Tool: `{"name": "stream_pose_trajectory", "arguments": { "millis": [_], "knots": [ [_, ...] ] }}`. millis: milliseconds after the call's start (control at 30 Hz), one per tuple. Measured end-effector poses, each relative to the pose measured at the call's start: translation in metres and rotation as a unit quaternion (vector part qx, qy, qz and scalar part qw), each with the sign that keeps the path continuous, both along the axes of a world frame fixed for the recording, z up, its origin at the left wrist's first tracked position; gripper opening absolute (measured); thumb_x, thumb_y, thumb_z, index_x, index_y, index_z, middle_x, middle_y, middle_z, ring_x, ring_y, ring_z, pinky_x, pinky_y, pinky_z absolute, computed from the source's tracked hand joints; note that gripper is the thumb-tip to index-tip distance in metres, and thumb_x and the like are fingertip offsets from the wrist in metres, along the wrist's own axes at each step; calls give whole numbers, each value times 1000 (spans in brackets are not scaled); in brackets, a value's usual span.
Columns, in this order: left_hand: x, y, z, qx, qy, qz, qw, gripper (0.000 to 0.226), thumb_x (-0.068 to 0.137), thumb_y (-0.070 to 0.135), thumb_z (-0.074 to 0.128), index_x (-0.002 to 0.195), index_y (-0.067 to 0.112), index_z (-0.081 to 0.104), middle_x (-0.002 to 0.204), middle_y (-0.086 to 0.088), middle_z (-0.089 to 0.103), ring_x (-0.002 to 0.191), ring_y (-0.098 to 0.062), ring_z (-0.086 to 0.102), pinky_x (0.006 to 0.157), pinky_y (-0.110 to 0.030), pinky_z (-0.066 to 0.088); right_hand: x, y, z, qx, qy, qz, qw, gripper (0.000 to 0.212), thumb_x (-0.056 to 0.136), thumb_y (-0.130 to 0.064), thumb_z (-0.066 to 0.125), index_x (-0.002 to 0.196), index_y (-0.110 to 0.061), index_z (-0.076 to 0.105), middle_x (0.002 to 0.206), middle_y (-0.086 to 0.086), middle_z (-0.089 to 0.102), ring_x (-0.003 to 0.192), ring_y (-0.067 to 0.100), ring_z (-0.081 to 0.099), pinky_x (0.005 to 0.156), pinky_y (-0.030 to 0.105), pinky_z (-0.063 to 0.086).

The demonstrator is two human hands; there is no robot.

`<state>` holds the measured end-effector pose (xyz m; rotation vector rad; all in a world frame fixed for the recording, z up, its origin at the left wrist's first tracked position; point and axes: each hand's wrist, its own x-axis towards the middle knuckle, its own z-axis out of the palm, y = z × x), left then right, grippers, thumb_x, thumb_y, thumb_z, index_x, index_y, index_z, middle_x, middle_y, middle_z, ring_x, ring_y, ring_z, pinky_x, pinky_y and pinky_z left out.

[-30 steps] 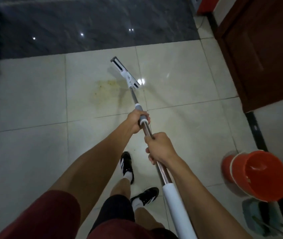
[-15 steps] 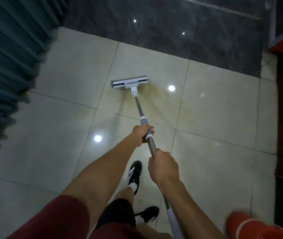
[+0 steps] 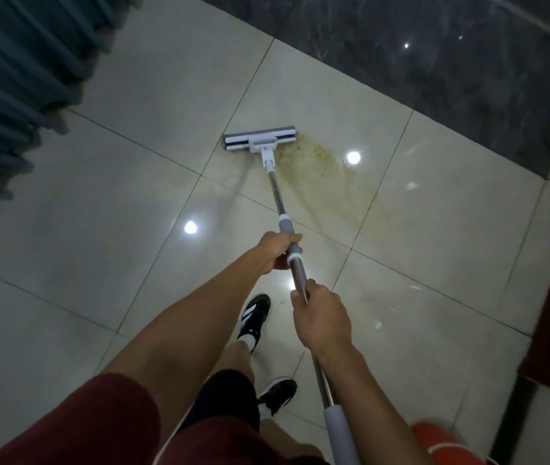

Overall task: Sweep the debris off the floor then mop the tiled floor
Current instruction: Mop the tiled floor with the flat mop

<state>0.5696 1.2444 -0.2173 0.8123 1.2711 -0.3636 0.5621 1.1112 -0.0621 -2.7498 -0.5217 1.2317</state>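
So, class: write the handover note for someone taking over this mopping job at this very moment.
Left hand grips the mop handle at its grey collar; right hand grips the steel shaft lower down. Mop head lies flat on the tiled floor, at the left edge of a yellowish stain. Orange bucket sits at your right. Done: cannot tell. Left: mop across the stain and the surrounding tiles.

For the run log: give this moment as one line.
phase: mopping | left hand, right hand: grip mop handle | mop head: on tile beside yellowish stain
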Motion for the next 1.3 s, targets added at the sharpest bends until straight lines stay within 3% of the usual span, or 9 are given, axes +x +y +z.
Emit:
{"name": "stream_pose_trajectory", "arguments": {
  "millis": [67, 167, 333, 500, 667, 767, 1000, 1133, 1300],
  "knots": [
    [2, 1, 2, 7, 6, -8, 1000, 43, 92, 30, 74, 123, 3, 59, 104, -15, 75, 78, -24, 71, 73, -39, 63, 3, 0, 1, 52, 87, -104, 989, 20, 101, -34, 47, 111, -20, 57, 87, 4, 63, 71, 22, 66, 58, 35, 58],
    [6, -2, 10, 36, 10, -20, 999, 40, 94, 25, 71, 123, 3, 54, 109, -17, 71, 89, -27, 73, 69, -40, 62, 7, 0, 9, 99, 202, -240, 945, 13, 101, -23, 44, 110, -23, 53, 85, 8, 61, 60, 19, 61, 44, 25, 50],
    [0, -22, 12, 99, 24, -56, 993, 30, 96, 22, 68, 115, 3, 55, 106, -19, 66, 86, -29, 68, 75, -42, 62, -1, -25, 8, 126, 285, -321, 894, 36, 94, -11, 40, 123, -29, 50, 88, 13, 60, 53, 19, 56, 47, 28, 51],
    [-17, -72, 7, 115, 15, -58, 992, 33, 99, 20, 63, 124, 0, 56, 100, -19, 63, 87, -32, 66, 87, -53, 60, -18, -78, -10, 137, 261, -306, 905, 37, 100, -17, 40, 136, -23, 49, 83, 12, 59, 54, 19, 53, 48, 28, 48],
    [-33, -146, 5, 112, -1, -13, 994, 31, 102, 16, 59, 126, -3, 54, 93, -18, 61, 80, -31, 64, 81, -49, 61, -30, -155, -27, 136, 227, -235, 935, 32, 103, -18, 36, 132, -20, 50, 82, 15, 59, 54, 25, 54, 55, 35, 52],
    [-44, -201, 2, 106, -6, 5, 994, 26, 103, 15, 57, 122, -2, 52, 88, -18, 60, 74, -29, 64, 65, -42, 57, -37, -207, -34, 130, 213, -194, 949, 41, 103, -17, 34, 140, -29, 47, 89, 13, 59, 55, 26, 55, 52, 33, 52],
    [-65, -303, -3, 78, 33, 36, 996, 10, 105, 12, 50, 101, 4, 54, 86, -14, 57, 74, -24, 57, 74, -41, 52, -68, -305, -30, 126, 191, -154, 961, 50, 105, -18, 33, 153, -30, 35, 108, 9, 62, 64, 25, 57, 50, 31, 53],
    [-73, -327, 0, 78, 34, 30, 996, 9, 103, 10, 52, 105, 1, 53, 85, -15, 57, 74, -26, 58, 74, -42, 54, -78, -338, -22, 169, 199, -214, 941, 56, 98, -13, 35, 146, -40, 46, 81, 3, 61, 49, 17, 51, 42, 25, 48],
    [-63, -328, -10, 108, 26, 67, 992, 15, 97, 6, 61, 110, -1, 58, 86, -19, 60, 72, -28, 62, 60, -40, 56, -71, -339, -35, 187, 166, -215, 944, 49, 103, -18, 40, 147, -38, 45, 76, -6, 56, 56, 10, 52, 54, 26, 52]
  ]
}}
